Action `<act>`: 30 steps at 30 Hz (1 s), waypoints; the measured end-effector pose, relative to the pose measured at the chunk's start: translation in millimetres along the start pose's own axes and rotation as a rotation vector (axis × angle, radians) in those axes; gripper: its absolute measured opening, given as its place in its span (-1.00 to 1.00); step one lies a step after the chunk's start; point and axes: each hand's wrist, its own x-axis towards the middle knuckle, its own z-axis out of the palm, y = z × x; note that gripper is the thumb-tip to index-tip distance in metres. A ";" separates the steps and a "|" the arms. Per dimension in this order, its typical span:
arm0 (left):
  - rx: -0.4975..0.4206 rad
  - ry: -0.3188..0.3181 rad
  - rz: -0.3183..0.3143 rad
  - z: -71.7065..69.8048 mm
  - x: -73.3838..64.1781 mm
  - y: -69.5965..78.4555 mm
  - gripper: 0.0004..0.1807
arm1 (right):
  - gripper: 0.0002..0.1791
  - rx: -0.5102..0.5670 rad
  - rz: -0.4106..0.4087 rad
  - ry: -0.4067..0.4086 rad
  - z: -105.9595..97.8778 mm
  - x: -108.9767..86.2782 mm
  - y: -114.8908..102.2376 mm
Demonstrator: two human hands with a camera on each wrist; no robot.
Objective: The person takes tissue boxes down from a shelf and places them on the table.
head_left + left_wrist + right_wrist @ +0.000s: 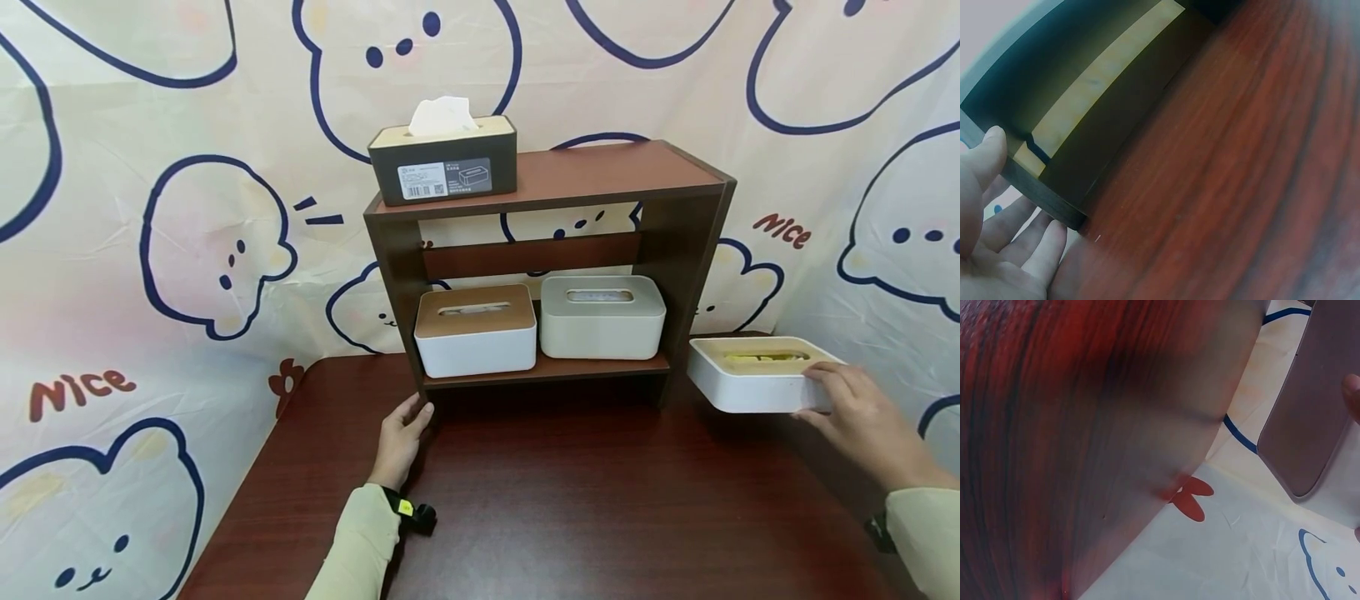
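Observation:
At the right of the head view, my right hand [866, 417] grips the right end of a white tissue box [750, 393] with a pale wood-look lid and something yellow in its slot. That box is held up off the table, and its flat underside shows in the right wrist view. My left hand [397, 442] holds the lower left side of a dark brown wooden shelf [626, 171]. In the left wrist view the thumb lies on one face of the side panel [1050, 199], with the fingers on the other.
On the shelf's lower board stand a white tissue box with a brown lid [480, 350] and an off-white one with a grey-green lid [603, 329]. A black tissue box [442, 162] with a tissue sticking out sits on top. A reddish-brown table [562, 483] meets a cartoon-printed backdrop [217, 375].

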 end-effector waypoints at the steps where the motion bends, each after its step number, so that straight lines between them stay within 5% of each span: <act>1: -0.001 -0.002 0.001 0.0 -0.3 0.1 -0.33 | -0.18 0.002 0.001 -0.002 0.8 -0.1 0.3; 30: -0.006 0.004 0.014 0.4 -1.9 1.3 -0.35 | -0.22 0.021 0.010 -0.052 21.2 -2.3 9.4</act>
